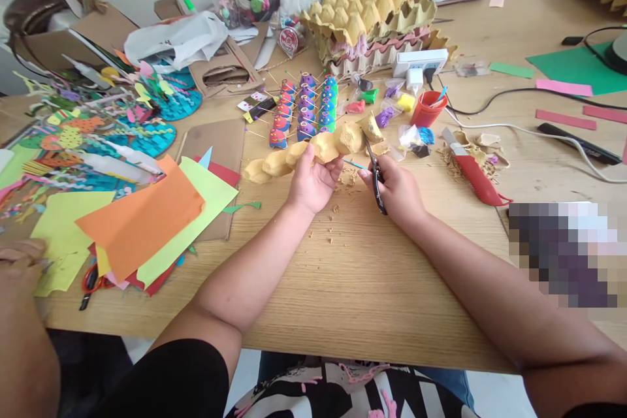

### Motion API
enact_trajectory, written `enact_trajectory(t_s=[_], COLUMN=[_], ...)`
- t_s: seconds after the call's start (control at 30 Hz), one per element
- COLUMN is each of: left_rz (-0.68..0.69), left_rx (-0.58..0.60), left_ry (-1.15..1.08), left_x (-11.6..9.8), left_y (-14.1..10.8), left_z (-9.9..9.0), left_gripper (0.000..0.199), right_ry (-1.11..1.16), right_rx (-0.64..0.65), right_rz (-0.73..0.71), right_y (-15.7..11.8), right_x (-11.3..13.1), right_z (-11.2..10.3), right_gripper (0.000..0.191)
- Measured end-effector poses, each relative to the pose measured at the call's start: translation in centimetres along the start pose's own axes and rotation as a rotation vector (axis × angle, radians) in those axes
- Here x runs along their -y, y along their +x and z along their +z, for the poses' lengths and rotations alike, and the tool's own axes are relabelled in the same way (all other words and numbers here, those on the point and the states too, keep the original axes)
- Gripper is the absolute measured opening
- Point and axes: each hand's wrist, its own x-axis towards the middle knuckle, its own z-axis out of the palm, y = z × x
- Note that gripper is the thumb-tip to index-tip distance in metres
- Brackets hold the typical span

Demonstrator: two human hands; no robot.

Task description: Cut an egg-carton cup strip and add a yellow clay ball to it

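A yellow strip of egg carton cups (324,147) is held above the table by my left hand (316,179), its thumb over a middle cup and its fingers underneath. My right hand (398,188) is closed round a pair of black-handled scissors (376,176). The blades reach up to the right end of the strip, against the last cup (371,127). Small yellow carton scraps (349,177) lie on the wood below. Behind the strip stand three painted caterpillars, one red and blue (280,121), one purple (307,104) and one green and blue (328,104).
Stacked egg trays (372,0) stand at the back, near a white power strip (420,60) and a red cup (427,110). A red-handled knife (473,173) lies right. Coloured paper (142,219) covers the left, beside another person's hand (20,261). Cables (519,134) cross the right side.
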Motion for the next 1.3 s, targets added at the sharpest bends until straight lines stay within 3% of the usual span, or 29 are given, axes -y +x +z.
enact_trajectory(t_s=[0.33, 0.7, 1.0, 1.3], left_rz=[-0.010, 0.017, 0.032, -0.089], left_rx=[-0.033, -0.073, -0.068, -0.115], left_ry=[0.013, 0.031, -0.009, 0.023], left_x=[0.0, 0.3, 0.7, 0.6], left_y=[0.3, 0.3, 0.3, 0.2], left_z=[-0.1, 0.1, 0.0, 0.2], left_gripper=[0.039, 0.043, 0.042, 0.073], right_ry=[0.152, 0.518, 0.320, 0.251], right_rx=[0.010, 0.146, 0.072, 0.049], right_rz=[-0.033, 0.059, -0.020, -0.051], right_y=[0.3, -0.1, 0.6, 0.4], right_x=[-0.5, -0.2, -1.5, -1.7], right_z=[0.6, 1.3, 1.9, 2.0], right_gripper=[0.058, 0.068, 0.066, 0.062])
